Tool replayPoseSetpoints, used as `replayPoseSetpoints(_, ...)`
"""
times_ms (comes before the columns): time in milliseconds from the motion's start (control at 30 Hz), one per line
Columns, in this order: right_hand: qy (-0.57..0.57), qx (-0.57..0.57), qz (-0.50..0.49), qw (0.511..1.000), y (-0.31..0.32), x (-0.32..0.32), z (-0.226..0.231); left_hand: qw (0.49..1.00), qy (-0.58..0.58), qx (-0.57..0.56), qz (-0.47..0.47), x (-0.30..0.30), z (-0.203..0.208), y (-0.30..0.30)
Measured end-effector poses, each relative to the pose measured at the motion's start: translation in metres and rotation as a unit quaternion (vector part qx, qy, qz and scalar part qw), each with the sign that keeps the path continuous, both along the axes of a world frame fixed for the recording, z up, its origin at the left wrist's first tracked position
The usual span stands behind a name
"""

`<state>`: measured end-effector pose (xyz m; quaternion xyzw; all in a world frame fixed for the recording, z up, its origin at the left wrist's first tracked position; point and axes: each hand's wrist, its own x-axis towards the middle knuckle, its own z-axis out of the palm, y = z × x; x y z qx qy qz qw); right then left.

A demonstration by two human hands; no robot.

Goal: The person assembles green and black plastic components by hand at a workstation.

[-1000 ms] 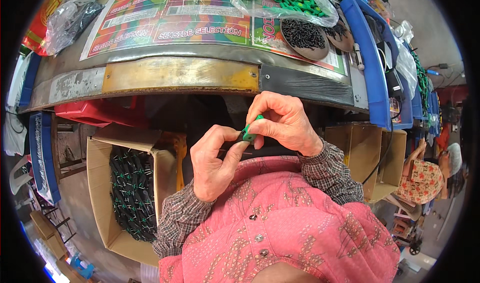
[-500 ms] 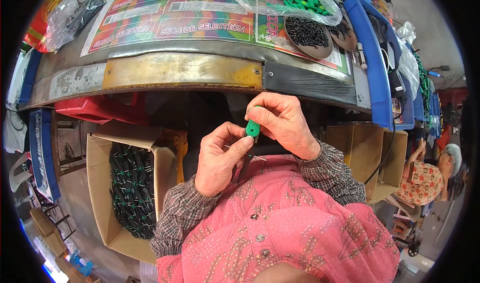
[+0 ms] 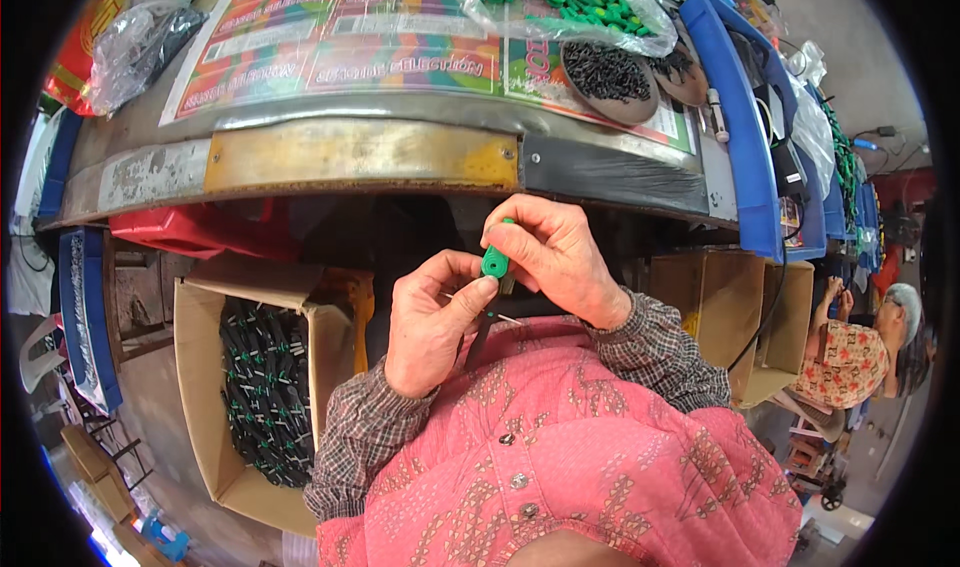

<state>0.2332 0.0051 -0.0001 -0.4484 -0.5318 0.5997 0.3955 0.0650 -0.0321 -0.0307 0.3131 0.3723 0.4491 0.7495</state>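
Note:
Both my hands meet in front of the bench edge around a small green plastic piece [image 3: 495,263] with a round hole in its wide end. My left hand [image 3: 430,322] pinches its lower end between thumb and fingertips. From the upper right, the thumb and forefinger of my right hand [image 3: 560,257] close on the narrow end. A dark strip [image 3: 480,342] hangs below my left fingers, with a thin pale pin [image 3: 508,320] beside it. How the strip joins the green piece is hidden by my fingers.
A cardboard box [image 3: 195,397] of black-and-green parts [image 3: 265,397] stands at left. On the bench [image 3: 365,152] are a clear bag of green pieces [image 3: 590,7] and a bowl of small black parts [image 3: 605,77]. A blue tray [image 3: 735,117] and another person [image 3: 850,357] are at right.
The green piece has tilted slightly, turning its holed face more into view. Both hands keep their pinch and sit slightly lower and further left in the picture; the whole view has shifted a little.

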Motion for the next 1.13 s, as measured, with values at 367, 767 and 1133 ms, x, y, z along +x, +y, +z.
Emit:
replayPoseSetpoints(367, -0.370, 0.366, -0.160, 0.839, 0.035, 0.060, 0.045, 0.995, 0.076, 0.056, 0.011, -0.002, 0.020, 0.010)
replayPoseSetpoints(767, -0.531, 0.389, -0.186, 0.730, 0.061, 0.116, 0.019, 0.993, 0.094, 0.059, 0.038, 0.010, 0.020, 0.022)
replayPoseSetpoints(1133, -0.439, 0.422, -0.174, 0.774, 0.064, 0.119, 0.013, 0.993, 0.084, 0.049, 0.062, 0.016, 0.027, 0.026)
